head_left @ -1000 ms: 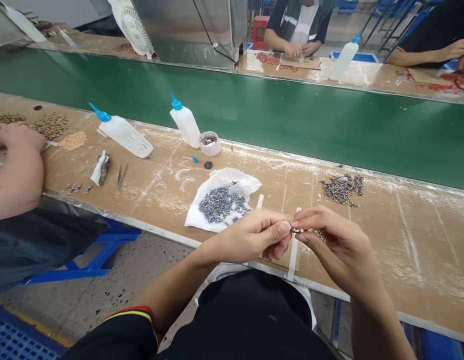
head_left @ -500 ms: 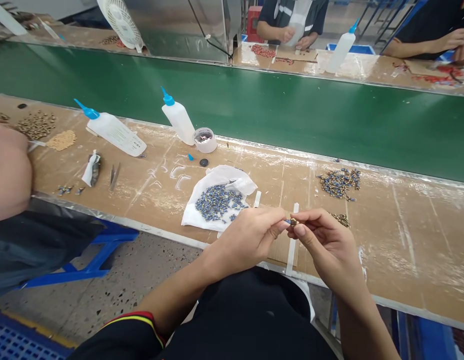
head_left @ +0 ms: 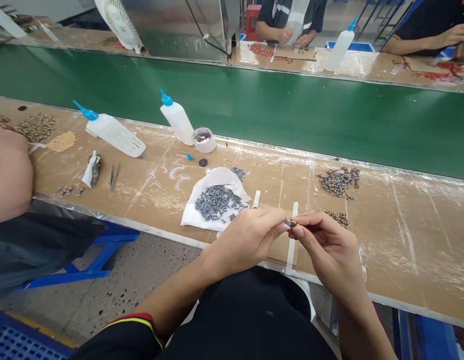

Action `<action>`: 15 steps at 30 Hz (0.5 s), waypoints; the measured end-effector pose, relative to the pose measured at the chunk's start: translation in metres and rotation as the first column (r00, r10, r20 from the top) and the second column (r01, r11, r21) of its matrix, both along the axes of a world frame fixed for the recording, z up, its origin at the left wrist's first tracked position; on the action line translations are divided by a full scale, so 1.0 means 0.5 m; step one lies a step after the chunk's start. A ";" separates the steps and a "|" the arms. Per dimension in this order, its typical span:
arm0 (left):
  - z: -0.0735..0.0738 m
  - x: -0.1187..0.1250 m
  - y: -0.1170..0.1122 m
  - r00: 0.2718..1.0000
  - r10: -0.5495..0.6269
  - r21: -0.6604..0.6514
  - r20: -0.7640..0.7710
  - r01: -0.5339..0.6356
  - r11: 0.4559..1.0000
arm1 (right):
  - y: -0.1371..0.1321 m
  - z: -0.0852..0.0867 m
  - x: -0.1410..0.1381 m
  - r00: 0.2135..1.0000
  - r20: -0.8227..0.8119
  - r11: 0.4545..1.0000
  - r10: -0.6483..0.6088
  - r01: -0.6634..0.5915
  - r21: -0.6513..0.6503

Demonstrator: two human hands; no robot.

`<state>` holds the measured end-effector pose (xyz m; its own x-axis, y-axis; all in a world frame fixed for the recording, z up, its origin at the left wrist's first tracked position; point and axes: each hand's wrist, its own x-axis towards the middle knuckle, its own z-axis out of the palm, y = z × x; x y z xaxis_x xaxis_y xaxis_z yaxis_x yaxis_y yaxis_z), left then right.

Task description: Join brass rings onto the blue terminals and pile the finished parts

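My left hand (head_left: pixel 250 235) and my right hand (head_left: pixel 325 245) meet fingertip to fingertip over the near edge of the brown bench (head_left: pixel 404 240). Both pinch one tiny blue and brass part (head_left: pixel 292 223) between them. Just left of my hands lies a white bag (head_left: pixel 202 212) holding a heap of small blue parts (head_left: pixel 217 200). A small brass heap (head_left: pixel 339 217) sits right of my right hand. Farther back on the right lies a pile of blue and brass pieces (head_left: pixel 339 181).
Two white squeeze bottles with blue nozzles (head_left: pixel 114 132) (head_left: pixel 177 120), a tape roll (head_left: pixel 204 140) and tweezers (head_left: pixel 114 175) lie to the left. A neighbour's arm (head_left: pixel 9 170) rests at far left. A green conveyor belt (head_left: pixel 292 115) runs behind; other people work across it.
My hands stay pinched together on the small part and have shifted a little up and left in view as my head moved. A few blue parts now show behind the bag.
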<state>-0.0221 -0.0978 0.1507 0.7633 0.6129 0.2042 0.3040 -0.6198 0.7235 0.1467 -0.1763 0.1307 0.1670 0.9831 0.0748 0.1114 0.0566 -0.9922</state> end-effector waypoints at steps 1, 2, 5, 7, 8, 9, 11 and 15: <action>0.001 0.000 0.000 1.000 0.004 -0.011 0.003 -0.004 1.000 | 0.000 -0.001 -0.001 1.000 -0.012 1.000 0.005 -0.005 -0.008; 0.002 0.000 0.001 1.000 0.017 -0.028 0.005 -0.016 0.999 | 0.001 -0.004 0.000 1.000 -0.025 1.000 0.003 -0.004 -0.018; 0.003 -0.010 0.007 0.993 0.114 -0.077 -0.011 -0.114 0.990 | 0.014 -0.039 0.028 0.995 -0.028 0.994 -0.098 0.097 -0.051; -0.006 -0.024 0.016 0.979 0.200 -0.068 -0.043 -0.203 0.977 | 0.035 -0.089 0.073 0.970 0.033 0.968 -0.241 0.243 -0.067; -0.014 -0.033 0.021 0.971 0.233 -0.058 -0.061 -0.237 0.970 | 0.051 -0.118 0.103 0.944 0.090 0.943 -0.318 0.324 -0.072; -0.024 -0.042 0.025 0.964 0.257 -0.053 -0.071 -0.261 0.964 | 0.069 -0.149 0.135 0.907 0.162 0.910 -0.390 0.406 -0.080; -0.048 -0.060 0.032 0.948 0.296 -0.052 -0.115 -0.303 0.952 | 0.110 -0.204 0.198 0.847 0.216 0.859 -0.485 0.508 -0.064; -0.090 -0.090 0.030 0.911 0.375 -0.012 -0.171 -0.383 0.924 | 0.188 -0.249 0.271 0.762 0.265 0.793 -0.591 0.609 0.018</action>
